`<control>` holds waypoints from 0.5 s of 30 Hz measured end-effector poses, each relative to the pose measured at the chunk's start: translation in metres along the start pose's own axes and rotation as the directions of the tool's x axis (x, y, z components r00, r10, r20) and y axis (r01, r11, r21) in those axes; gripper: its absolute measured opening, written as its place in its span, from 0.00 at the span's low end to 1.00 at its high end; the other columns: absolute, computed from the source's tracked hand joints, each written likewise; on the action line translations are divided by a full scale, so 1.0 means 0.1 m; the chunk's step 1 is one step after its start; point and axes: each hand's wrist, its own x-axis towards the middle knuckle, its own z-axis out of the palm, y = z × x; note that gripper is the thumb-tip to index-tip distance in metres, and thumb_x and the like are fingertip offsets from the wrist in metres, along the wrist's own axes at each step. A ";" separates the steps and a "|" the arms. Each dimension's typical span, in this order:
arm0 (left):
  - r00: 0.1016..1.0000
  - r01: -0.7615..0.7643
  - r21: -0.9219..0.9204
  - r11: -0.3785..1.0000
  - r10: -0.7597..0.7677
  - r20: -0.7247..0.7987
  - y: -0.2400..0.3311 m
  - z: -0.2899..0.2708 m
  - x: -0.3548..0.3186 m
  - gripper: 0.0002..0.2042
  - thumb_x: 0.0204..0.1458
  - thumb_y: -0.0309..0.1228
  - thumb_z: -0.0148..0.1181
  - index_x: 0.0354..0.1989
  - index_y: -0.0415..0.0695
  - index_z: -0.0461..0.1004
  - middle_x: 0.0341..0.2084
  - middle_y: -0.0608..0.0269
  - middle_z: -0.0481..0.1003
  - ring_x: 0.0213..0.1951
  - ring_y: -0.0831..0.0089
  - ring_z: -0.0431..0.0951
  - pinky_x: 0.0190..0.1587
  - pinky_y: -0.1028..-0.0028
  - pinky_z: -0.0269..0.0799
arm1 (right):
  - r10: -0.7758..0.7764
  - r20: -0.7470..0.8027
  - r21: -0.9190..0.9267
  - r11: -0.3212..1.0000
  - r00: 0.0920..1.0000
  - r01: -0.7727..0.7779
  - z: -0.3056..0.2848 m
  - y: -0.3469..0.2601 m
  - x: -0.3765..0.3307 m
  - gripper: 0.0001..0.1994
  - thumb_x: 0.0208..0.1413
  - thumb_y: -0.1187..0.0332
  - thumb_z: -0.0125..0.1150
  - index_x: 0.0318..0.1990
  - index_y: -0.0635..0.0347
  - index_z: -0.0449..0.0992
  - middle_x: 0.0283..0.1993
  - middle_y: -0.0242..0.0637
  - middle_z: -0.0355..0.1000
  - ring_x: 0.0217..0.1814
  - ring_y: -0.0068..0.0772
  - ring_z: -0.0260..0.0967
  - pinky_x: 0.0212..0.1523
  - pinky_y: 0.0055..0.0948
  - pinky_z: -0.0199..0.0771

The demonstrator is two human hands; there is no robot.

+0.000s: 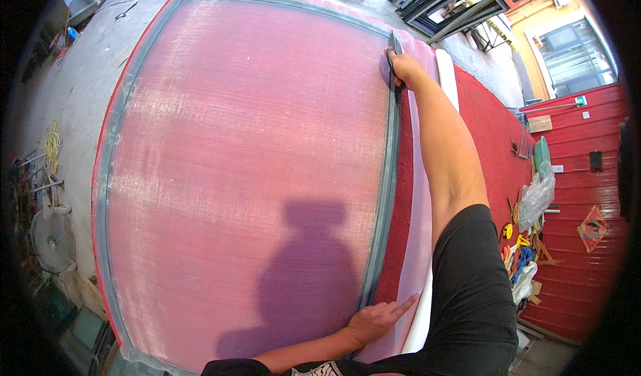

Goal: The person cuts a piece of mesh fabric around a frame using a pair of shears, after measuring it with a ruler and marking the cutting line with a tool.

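A large pink panel (pixel 247 142) lies flat before me, covered with a whitish woven sheet and ringed by a grey strip (pixel 387 176). My right hand (pixel 406 68) reaches far out to the panel's upper right corner and grips dark-handled scissors (pixel 394 50) at the grey strip. A thin translucent film (pixel 422 196) runs down the right edge beside my arm. My left hand (pixel 377 319) rests flat on the panel's near right edge, index finger stretched out onto the film. My shadow falls on the lower middle of the panel.
A white roll (pixel 449 76) lies along the right side on a red surface (pixel 494 142). Loose tools and plastic bags (pixel 527 236) are heaped by a red wall. A fan (pixel 50 237) and clutter sit left; metal frames (pixel 447 2) lean at the back.
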 end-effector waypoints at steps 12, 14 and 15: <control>0.998 0.024 0.032 0.999 -0.022 -0.061 0.05 0.02 -0.04 0.38 0.56 0.31 0.59 0.81 0.57 0.62 0.22 0.71 0.68 0.23 0.73 0.78 0.24 0.68 0.79 | 0.060 0.161 0.383 0.916 0.985 -0.119 -0.08 0.12 -1.46 0.35 0.62 0.28 0.62 0.30 0.56 0.75 0.21 0.31 0.67 0.17 0.31 0.64 0.20 0.35 0.62; 0.992 0.016 0.051 0.999 -0.010 -0.124 0.04 0.06 -0.02 0.39 0.56 0.31 0.60 0.81 0.57 0.62 0.22 0.71 0.69 0.24 0.72 0.79 0.25 0.67 0.80 | 0.060 0.181 0.411 0.902 0.982 -0.131 -0.20 0.13 -2.22 0.34 0.65 0.29 0.59 0.33 0.57 0.77 0.21 0.32 0.68 0.19 0.30 0.66 0.21 0.35 0.62; 0.990 0.014 0.081 0.997 -0.002 -0.142 0.03 0.10 -0.01 0.40 0.55 0.32 0.61 0.81 0.57 0.61 0.22 0.70 0.70 0.24 0.72 0.79 0.25 0.67 0.80 | 0.004 0.140 0.481 0.874 0.990 -0.072 -0.23 0.15 -2.63 0.32 0.66 0.31 0.59 0.33 0.56 0.77 0.21 0.30 0.67 0.19 0.28 0.65 0.22 0.33 0.62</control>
